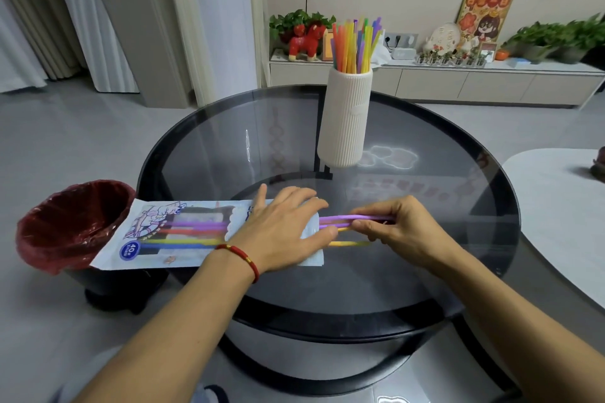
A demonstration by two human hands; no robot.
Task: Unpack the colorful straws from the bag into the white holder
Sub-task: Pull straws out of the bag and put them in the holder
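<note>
A flat printed straw bag point(170, 235) lies on the round glass table point(425, 239), its left end over the table's edge. My left hand point(284, 232) presses flat on the bag's right end, fingers spread. Purple and yellow straws point(340, 222) stick out of the bag's opening to the right. My right hand point(402, 226) pinches these straws by their ends. More straws show through the bag's clear window. The ribbed white holder point(347, 118) stands upright at the far side of the table, filled with several colourful straws point(357, 42).
A bin with a red liner point(72, 226) stands on the floor just left of the table, under the bag's left end. A white table point(563, 206) sits at the right. A low cabinet with plants and ornaments point(458, 75) runs along the far wall.
</note>
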